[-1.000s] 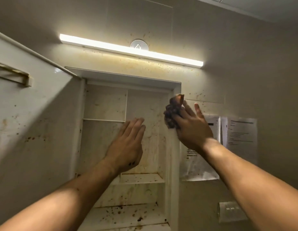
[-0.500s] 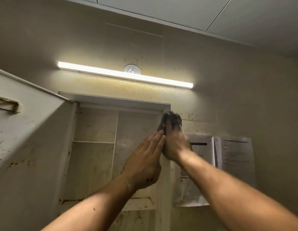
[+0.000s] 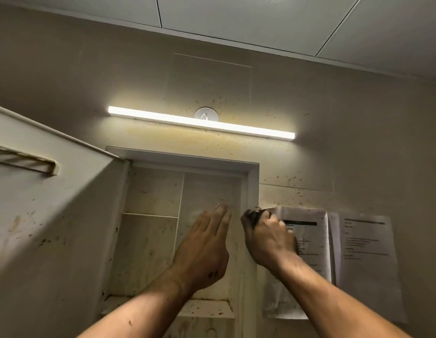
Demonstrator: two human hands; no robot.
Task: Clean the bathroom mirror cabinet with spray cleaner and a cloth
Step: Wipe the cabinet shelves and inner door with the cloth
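Gripping a dark cloth [image 3: 251,215] w/ curled fingers, R hand [image 3: 269,241] holds it at the open mirror cabinet [image 3: 252,184] frame's right edge; L hand [image 3: 204,251] flat, fingers straight, before the cabinet's back panel.

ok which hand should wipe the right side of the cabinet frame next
Right. The right hand grips the dark cloth and sits beside the right side of the cabinet frame. The left hand is flat, holds nothing and is raised in front of the cabinet's inside.

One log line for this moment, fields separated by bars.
step: wipe | right hand: grips cloth at cabinet right frame | left hand: flat, fingers straight | door: open
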